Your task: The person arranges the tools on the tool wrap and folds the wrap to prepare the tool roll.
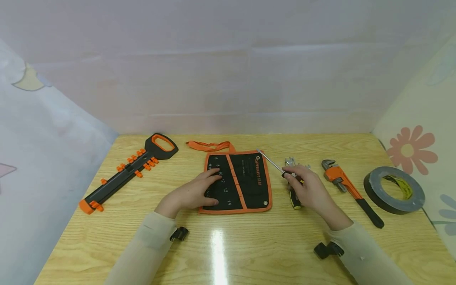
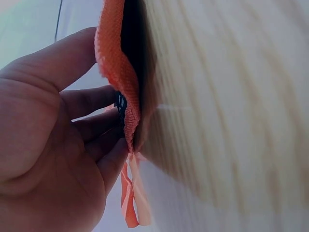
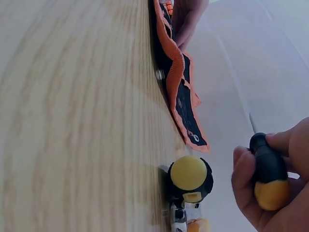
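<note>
My right hand (image 1: 308, 188) grips a screwdriver (image 3: 268, 169) by its black-and-yellow handle. The thin metal shaft points up and left, its tip at the upper right corner of a black tool pouch (image 1: 253, 178) with orange edging, seen in the head view. The pouch lies spread on the table, sizes printed along its left part. My left hand (image 1: 196, 192) rests on the pouch's left side with fingers spread; thumb and fingertips touch the fabric. Below the right hand lies another black-and-yellow handle (image 3: 188, 174), with shiny metal parts near it, partly hidden by the hand.
An orange pipe wrench (image 1: 342, 180) with a black grip lies to the right, beside a grey roll of tape (image 1: 395, 190). At left is a black rack (image 1: 121, 180) with orange clips and a loop handle. An orange strap (image 1: 210, 146) trails behind the pouch.
</note>
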A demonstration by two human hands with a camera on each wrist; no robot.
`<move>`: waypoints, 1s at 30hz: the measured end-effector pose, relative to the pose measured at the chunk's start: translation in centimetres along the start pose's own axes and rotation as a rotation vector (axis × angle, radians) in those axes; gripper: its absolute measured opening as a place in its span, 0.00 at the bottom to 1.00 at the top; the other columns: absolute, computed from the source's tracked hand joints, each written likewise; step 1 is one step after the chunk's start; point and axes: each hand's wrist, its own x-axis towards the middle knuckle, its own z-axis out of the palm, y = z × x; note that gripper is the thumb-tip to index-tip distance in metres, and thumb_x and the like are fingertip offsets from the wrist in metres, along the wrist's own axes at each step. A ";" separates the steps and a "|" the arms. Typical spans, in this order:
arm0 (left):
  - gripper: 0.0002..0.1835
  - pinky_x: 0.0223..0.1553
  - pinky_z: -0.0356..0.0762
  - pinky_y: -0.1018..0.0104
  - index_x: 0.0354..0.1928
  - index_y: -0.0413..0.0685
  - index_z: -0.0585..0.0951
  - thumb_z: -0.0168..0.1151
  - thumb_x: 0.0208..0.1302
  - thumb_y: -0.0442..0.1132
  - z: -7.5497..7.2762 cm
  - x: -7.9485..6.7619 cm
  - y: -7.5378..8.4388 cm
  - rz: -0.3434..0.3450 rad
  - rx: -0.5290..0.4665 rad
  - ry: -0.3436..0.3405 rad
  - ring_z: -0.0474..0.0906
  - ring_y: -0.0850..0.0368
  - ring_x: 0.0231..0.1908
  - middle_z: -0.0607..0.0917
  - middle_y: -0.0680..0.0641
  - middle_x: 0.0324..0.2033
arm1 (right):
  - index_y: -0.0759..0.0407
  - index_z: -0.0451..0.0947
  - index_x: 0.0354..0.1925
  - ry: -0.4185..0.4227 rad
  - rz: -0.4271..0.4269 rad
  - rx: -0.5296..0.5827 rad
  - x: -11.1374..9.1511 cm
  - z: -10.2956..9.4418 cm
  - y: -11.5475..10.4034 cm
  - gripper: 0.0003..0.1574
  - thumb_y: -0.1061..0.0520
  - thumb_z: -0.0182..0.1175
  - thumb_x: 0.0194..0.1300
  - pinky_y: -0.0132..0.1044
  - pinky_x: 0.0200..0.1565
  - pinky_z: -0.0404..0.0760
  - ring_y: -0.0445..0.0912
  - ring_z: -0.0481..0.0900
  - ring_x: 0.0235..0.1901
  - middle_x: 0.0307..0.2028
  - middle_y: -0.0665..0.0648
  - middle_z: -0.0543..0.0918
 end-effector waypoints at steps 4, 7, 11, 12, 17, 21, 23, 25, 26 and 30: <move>0.45 0.80 0.62 0.36 0.85 0.46 0.62 0.73 0.73 0.48 0.0 0.0 0.1 0.001 0.004 0.000 0.45 0.38 0.87 0.48 0.45 0.88 | 0.66 0.83 0.66 -0.003 0.005 -0.026 -0.1 -0.2 0.2 0.20 0.59 0.60 0.82 0.32 0.30 0.76 0.45 0.78 0.34 0.48 0.64 0.88; 0.45 0.80 0.62 0.35 0.85 0.46 0.62 0.73 0.73 0.47 0.0 0.0 0.1 0.003 0.004 -0.001 0.46 0.37 0.87 0.49 0.44 0.88 | 0.65 0.85 0.64 -0.005 0.029 -0.050 -0.3 -0.4 0.3 0.20 0.58 0.64 0.80 0.32 0.31 0.78 0.47 0.79 0.35 0.51 0.64 0.90; 0.45 0.80 0.63 0.35 0.85 0.46 0.62 0.73 0.73 0.47 0.0 -0.1 0.1 0.003 0.001 -0.004 0.45 0.37 0.87 0.48 0.44 0.88 | 0.63 0.89 0.58 -0.012 0.056 -0.044 -0.4 -0.8 0.5 0.17 0.57 0.69 0.76 0.29 0.35 0.82 0.47 0.85 0.40 0.49 0.63 0.92; 0.45 0.80 0.63 0.35 0.85 0.46 0.62 0.73 0.73 0.47 0.0 -0.1 0.2 0.003 0.001 -0.004 0.45 0.37 0.87 0.48 0.44 0.88 | 0.63 0.89 0.56 -0.012 0.055 -0.037 -0.5 -0.8 0.6 0.15 0.57 0.69 0.76 0.29 0.36 0.83 0.48 0.86 0.40 0.47 0.63 0.92; 0.45 0.80 0.62 0.36 0.85 0.45 0.62 0.73 0.73 0.48 0.0 0.0 0.2 0.000 0.004 -0.004 0.45 0.37 0.87 0.48 0.44 0.88 | 0.60 0.91 0.52 -0.020 0.039 -0.033 -0.6 -1.2 0.7 0.13 0.55 0.72 0.74 0.29 0.36 0.84 0.45 0.87 0.40 0.45 0.59 0.93; 0.45 0.80 0.62 0.36 0.85 0.46 0.62 0.73 0.73 0.48 0.1 0.0 0.1 -0.005 0.002 -0.005 0.45 0.37 0.87 0.48 0.44 0.88 | 0.58 0.92 0.51 -0.039 -0.003 -0.059 -0.7 -1.5 0.8 0.12 0.55 0.72 0.73 0.30 0.35 0.84 0.44 0.86 0.39 0.46 0.59 0.92; 0.45 0.80 0.62 0.35 0.85 0.46 0.62 0.73 0.73 0.48 0.1 0.1 0.1 -0.007 0.002 -0.003 0.45 0.37 0.87 0.48 0.44 0.88 | 0.58 0.92 0.51 -0.047 -0.024 -0.075 -0.8 -1.6 1.0 0.12 0.56 0.72 0.73 0.31 0.34 0.84 0.44 0.86 0.38 0.45 0.59 0.92; 0.45 0.80 0.62 0.35 0.85 0.47 0.62 0.73 0.73 0.48 0.1 0.1 0.1 -0.009 0.005 -0.002 0.46 0.37 0.87 0.48 0.44 0.88 | 0.57 0.93 0.50 -0.051 -0.046 -0.101 -0.9 -1.6 1.1 0.11 0.56 0.73 0.72 0.32 0.35 0.83 0.43 0.85 0.38 0.45 0.58 0.93; 0.46 0.80 0.62 0.36 0.85 0.47 0.62 0.73 0.73 0.48 0.1 0.1 0.1 -0.011 0.006 -0.002 0.46 0.38 0.87 0.48 0.44 0.88 | 0.57 0.93 0.50 -0.052 -0.055 -0.109 -0.9 -1.6 1.1 0.10 0.56 0.73 0.72 0.32 0.34 0.83 0.43 0.85 0.37 0.45 0.58 0.93; 0.46 0.80 0.62 0.36 0.85 0.47 0.62 0.73 0.73 0.48 0.0 0.1 0.2 -0.015 0.006 -0.002 0.46 0.38 0.87 0.48 0.44 0.88 | 0.57 0.94 0.48 -0.060 -0.059 -0.126 -1.1 -1.7 1.2 0.09 0.58 0.74 0.70 0.32 0.32 0.81 0.41 0.82 0.33 0.43 0.58 0.93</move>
